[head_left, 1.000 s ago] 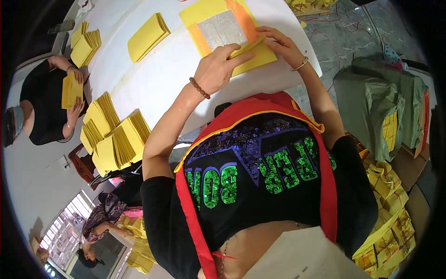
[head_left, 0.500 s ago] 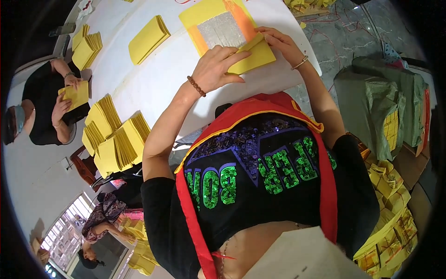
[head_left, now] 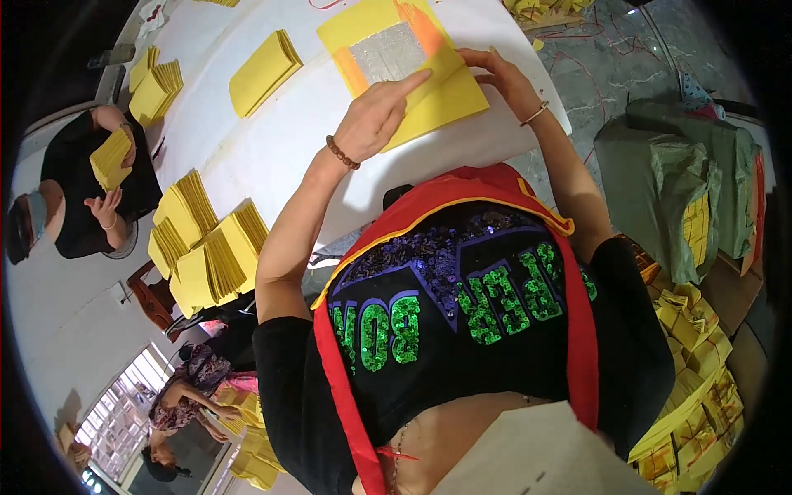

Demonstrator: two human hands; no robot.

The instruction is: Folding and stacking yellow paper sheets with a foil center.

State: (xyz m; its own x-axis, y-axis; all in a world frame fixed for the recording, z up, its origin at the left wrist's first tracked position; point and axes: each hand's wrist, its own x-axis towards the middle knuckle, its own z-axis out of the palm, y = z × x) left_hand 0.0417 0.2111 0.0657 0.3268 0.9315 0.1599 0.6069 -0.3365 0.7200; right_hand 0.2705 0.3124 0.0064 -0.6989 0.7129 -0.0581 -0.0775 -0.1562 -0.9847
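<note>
A stack of yellow paper sheets (head_left: 450,95) lies in front of me, its top sheet bearing a silver square (head_left: 388,54) on an orange patch. The near edge of the top sheet is folded over, partly covering the orange. My left hand (head_left: 375,120) rests on the paper, index finger stretched along the fold and the other fingers curled beneath the palm. At the stack's right edge, my right hand (head_left: 505,81) has its fingers extended and slightly apart, fingertips touching or very close to the fold's end.
On the white table (head_left: 322,161) lies a folded yellow bundle (head_left: 266,73); more bundles (head_left: 210,243) stand at the left. A co-worker (head_left: 82,181) at the left holds yellow paper. Another person bends over yellow piles (head_left: 252,454). Green sacks (head_left: 652,181) stand at the right.
The top sheet's rolled-up edge now lies flatter. My left hand has shifted slightly left, its index finger now pointing along the fold. My right fingers have drawn back a little from the paper.
</note>
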